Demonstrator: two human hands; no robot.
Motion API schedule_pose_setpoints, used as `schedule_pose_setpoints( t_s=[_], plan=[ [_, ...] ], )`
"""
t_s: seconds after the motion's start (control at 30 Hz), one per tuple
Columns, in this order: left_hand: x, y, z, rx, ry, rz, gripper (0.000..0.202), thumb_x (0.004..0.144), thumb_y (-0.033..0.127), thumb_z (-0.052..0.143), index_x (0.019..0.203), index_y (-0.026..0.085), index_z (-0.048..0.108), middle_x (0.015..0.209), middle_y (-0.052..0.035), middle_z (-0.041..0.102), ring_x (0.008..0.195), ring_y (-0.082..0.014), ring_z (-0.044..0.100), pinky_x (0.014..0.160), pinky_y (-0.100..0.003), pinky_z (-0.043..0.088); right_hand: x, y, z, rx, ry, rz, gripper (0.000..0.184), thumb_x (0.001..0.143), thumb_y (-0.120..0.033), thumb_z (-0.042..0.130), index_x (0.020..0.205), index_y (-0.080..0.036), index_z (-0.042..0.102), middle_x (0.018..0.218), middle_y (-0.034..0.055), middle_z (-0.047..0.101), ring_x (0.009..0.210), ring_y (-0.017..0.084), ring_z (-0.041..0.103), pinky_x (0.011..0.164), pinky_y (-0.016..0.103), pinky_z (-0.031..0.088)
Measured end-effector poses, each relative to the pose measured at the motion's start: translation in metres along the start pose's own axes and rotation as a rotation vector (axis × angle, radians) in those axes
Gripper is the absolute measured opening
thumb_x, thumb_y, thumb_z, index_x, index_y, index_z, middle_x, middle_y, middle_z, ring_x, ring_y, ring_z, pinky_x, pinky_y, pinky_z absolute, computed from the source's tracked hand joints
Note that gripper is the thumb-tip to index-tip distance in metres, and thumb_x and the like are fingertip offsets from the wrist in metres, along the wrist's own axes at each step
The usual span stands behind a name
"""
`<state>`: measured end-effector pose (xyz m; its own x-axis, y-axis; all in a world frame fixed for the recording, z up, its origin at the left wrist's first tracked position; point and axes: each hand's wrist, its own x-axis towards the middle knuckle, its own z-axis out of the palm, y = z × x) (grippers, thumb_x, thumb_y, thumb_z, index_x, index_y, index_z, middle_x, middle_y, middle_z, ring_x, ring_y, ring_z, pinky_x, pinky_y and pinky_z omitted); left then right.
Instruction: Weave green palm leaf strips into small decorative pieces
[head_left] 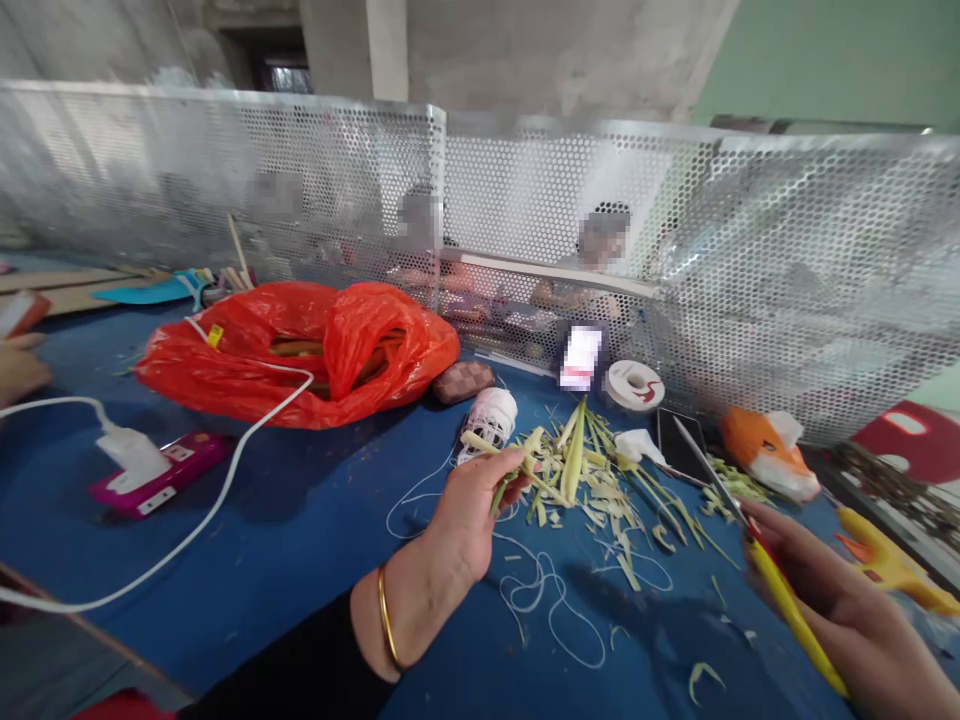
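Observation:
My left hand [472,505], with a gold bangle at the wrist, pinches a small bunch of pale green plant strips [551,485] over the table. Below and beyond it spreads a pile of cut pale green leaf and stem scraps [600,490]. At the right, my right hand [840,590] is closed on a yellow-handled cutting tool [795,610]. Its slender pointed steel blade points up and left; whether it is a knife or scissors I cannot tell. White string [551,600] lies in loose loops near my left hand, by a white string ball [491,415].
On the blue table [300,570] are a red plastic bag [300,340], a pink power strip [169,470] with white cable, a lit phone [581,357], a white ribbon spool [634,385] and an orange tissue pack [769,450]. A perforated metal screen [540,190] stands behind; another person's hand [19,370] is far left.

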<state>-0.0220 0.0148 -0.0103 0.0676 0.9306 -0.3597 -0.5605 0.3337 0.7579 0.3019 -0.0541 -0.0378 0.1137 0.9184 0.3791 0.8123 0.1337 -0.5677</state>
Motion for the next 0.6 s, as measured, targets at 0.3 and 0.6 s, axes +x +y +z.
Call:
schedule_pose_setpoints(
  t_s=[0.3, 0.6],
  plan=[
    [0.001, -0.004, -0.001, 0.000, 0.042, 0.002, 0.017, 0.063, 0.024, 0.078, 0.072, 0.012, 0.071, 0.079, -0.0075, 0.069, 0.072, -0.0142, 0.062, 0.071, -0.027, 0.045, -0.025, -0.065, 0.044, -0.194, 0.012, -0.327, 0.046, 0.077, -0.040, 0.067, 0.121, -0.030, 0.060, 0.101, 0.0073, 0.068, 0.073, 0.022, 0.067, 0.058, 0.027, 0.055],
    [-0.004, -0.006, 0.003, 0.053, -0.005, -0.072, 0.015, 0.061, 0.025, 0.080, 0.065, 0.013, 0.072, 0.073, -0.0052, 0.070, 0.070, -0.0123, 0.060, 0.068, -0.024, 0.044, -0.035, -0.062, 0.050, -0.634, 0.061, -0.538, 0.042, 0.094, -0.033, 0.046, 0.133, -0.024, 0.056, 0.099, 0.0106, 0.068, 0.080, 0.023, 0.069, 0.060, 0.028, 0.054]
  ],
)
